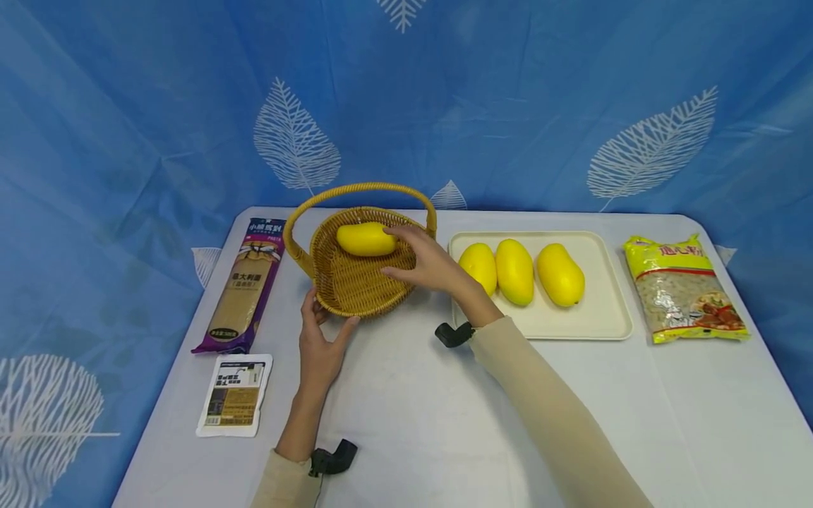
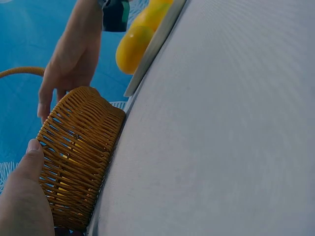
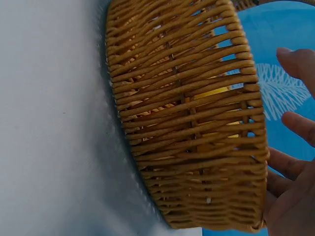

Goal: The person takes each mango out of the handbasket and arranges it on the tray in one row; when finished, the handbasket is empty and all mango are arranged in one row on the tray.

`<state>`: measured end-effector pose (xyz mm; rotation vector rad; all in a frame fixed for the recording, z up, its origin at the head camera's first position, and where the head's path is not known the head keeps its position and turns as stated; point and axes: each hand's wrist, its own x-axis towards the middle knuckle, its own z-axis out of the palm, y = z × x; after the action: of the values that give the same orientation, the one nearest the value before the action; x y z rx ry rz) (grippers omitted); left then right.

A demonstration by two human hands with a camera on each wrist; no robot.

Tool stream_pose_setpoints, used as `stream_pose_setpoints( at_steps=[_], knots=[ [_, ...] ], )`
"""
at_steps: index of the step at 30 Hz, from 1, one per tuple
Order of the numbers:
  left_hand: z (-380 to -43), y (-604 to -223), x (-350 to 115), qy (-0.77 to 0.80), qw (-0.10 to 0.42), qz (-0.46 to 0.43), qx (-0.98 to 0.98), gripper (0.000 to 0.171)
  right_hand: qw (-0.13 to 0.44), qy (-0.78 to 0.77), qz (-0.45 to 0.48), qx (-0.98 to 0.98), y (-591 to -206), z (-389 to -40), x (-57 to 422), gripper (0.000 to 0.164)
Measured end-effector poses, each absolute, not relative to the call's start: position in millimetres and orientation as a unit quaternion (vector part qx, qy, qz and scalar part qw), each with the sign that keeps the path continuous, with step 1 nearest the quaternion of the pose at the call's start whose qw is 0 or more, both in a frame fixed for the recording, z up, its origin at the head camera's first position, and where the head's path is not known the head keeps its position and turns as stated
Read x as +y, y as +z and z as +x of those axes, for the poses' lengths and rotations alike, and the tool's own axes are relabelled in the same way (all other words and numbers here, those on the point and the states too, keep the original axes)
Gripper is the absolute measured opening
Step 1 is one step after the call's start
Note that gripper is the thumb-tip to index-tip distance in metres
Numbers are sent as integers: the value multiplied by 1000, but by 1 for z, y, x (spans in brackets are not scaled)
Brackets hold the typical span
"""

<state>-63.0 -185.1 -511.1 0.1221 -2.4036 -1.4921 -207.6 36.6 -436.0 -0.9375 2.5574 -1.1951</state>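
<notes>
A yellow mango (image 1: 366, 239) lies in the far part of a brown wicker basket (image 1: 365, 286) with an arched handle. Over the basket's right side, my right hand (image 1: 422, 259) has its fingers and thumb spread, fingertips right at the mango's right end. In the right wrist view the spread fingers (image 3: 298, 129) show beyond the woven wall. My left hand (image 1: 322, 349) holds the basket at its near left side. Its thumb (image 2: 32, 156) lies at the rim in the left wrist view, where its other fingers are mostly hidden.
Three mangoes (image 1: 515, 271) lie on a cream tray (image 1: 603, 310) right of the basket. A bag of beige pieces (image 1: 689, 293) lies at the far right. Left of the basket are a pasta packet (image 1: 244, 286) and a white-edged pouch (image 1: 235, 395). A blue curtain (image 1: 483, 106) hangs behind the table.
</notes>
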Motion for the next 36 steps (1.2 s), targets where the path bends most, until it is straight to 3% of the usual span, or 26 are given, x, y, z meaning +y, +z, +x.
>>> stream_pose_setpoints(
  at_steps=[19, 28, 36],
  knots=[
    [-64, -510, -185, -514, 150, 48, -843, 89, 156, -336, -318, 873, -434, -233, 11, 74],
    [-63, -510, -185, -510, 158, 43, -845, 90, 139, -316, -319, 883, -437, -233, 6, 68],
    [-63, -512, -185, -511, 158, 42, -844, 89, 176, -319, -308, 879, -437, -239, -2, 68]
  ],
)
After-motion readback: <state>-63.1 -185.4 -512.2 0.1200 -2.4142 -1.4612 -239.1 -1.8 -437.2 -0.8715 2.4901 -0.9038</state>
